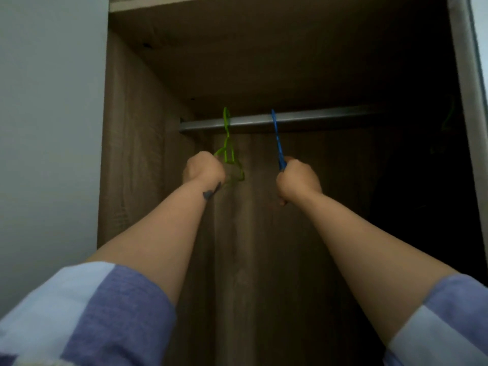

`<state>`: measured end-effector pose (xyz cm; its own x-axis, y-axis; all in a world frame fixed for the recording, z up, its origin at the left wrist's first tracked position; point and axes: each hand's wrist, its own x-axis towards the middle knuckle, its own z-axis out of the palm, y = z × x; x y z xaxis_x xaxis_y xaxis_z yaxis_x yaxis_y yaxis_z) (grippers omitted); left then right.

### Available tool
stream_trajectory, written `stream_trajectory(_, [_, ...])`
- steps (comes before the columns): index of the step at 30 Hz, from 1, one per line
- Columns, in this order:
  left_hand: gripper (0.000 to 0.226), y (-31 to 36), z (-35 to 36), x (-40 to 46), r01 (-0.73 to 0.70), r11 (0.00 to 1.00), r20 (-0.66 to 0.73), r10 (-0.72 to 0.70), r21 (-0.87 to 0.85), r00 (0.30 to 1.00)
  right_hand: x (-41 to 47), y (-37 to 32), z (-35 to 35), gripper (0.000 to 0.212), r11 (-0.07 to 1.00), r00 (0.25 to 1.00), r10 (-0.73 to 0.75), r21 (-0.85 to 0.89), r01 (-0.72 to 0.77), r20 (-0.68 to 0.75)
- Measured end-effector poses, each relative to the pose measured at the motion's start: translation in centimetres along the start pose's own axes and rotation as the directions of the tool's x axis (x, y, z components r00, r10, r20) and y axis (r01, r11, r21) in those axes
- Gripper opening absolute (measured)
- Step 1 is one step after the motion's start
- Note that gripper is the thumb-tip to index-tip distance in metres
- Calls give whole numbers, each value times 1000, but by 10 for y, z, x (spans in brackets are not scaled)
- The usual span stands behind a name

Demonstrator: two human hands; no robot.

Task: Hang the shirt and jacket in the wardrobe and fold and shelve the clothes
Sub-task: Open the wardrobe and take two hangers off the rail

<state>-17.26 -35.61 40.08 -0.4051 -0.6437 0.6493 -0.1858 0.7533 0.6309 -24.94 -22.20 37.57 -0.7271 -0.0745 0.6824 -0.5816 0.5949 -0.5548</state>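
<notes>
I look up into an open wardrobe. A green hanger [228,143] hooks over the metal rail [317,118] near its left end, and my left hand [203,169] is closed around the hanger's lower part. To its right a blue hanger [277,140] also hooks over the rail, seen edge-on, with my right hand [297,179] gripping its bottom. Both hangers are bare. No shirt, jacket or other clothes are in view.
The wardrobe's wooden left wall [126,143] and the shelf underside [264,56] frame the rail. Another green hanger [449,114] shows faintly in the dark right part. A white wall [50,128] is at the left, a door edge [470,101] at the right.
</notes>
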Motion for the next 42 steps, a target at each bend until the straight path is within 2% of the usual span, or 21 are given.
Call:
stream_trajectory(4, [36,0,-7,1,-42,999,-49,42,0,998,-3,-3,6,39,1000,999,-11,7,12,-33])
stream_trajectory(8, [41,-20,-7,-3,-46,998,-35,45,-35,998,-10,-9,6,35,1000,999,-11,19,12,-33])
stream_trajectory(16, [42,-55,-17,-53,5,998,-48,-2,66,999,-28,-14,-12,37,993,1000,7,121,-10,23])
stream_trajectory(19, [42,-62,-15,-82,55,993,-67,-48,103,997,-41,-12,-17,37,969,1000,0,246,0,0])
stream_trajectory(22, [42,-66,-16,-116,117,985,-88,-106,125,990,-59,-8,-16,42,880,999,-26,473,37,-30])
stream_trajectory(24, [43,-67,-19,-141,158,977,-114,-142,144,983,-76,-5,-12,49,837,998,-62,544,69,-31])
stream_trajectory(26, [43,-67,-23,-170,214,960,-151,-188,178,970,-99,0,-4,60,811,999,-42,584,22,21])
stream_trajectory(28, [43,-66,-27,-203,253,941,-159,-221,225,962,-125,7,6,60,790,988,-5,606,-90,153])
stream_trajectory(31, [43,-64,-35,-259,263,924,-152,-229,276,962,-172,11,18,44,831,899,-90,530,-169,428])
stream_trajectory(34, [42,-65,-50,-318,311,893,-172,-267,325,948,-224,6,13,47,832,757,-181,509,-222,627])
stream_trajectory(37, [41,-59,-64,-374,354,860,-181,-308,367,934,-269,2,-2,49,776,660,-230,544,-319,715])
stream_trajectory(40, [40,-51,-76,-423,387,831,-175,-345,399,922,-306,-3,-20,44,795,578,-307,538,-281,756])
stream_trajectory(42, [39,-43,-87,-454,417,825,-157,-387,381,909,-330,-5,-32,40,797,556,-320,536,-280,767])
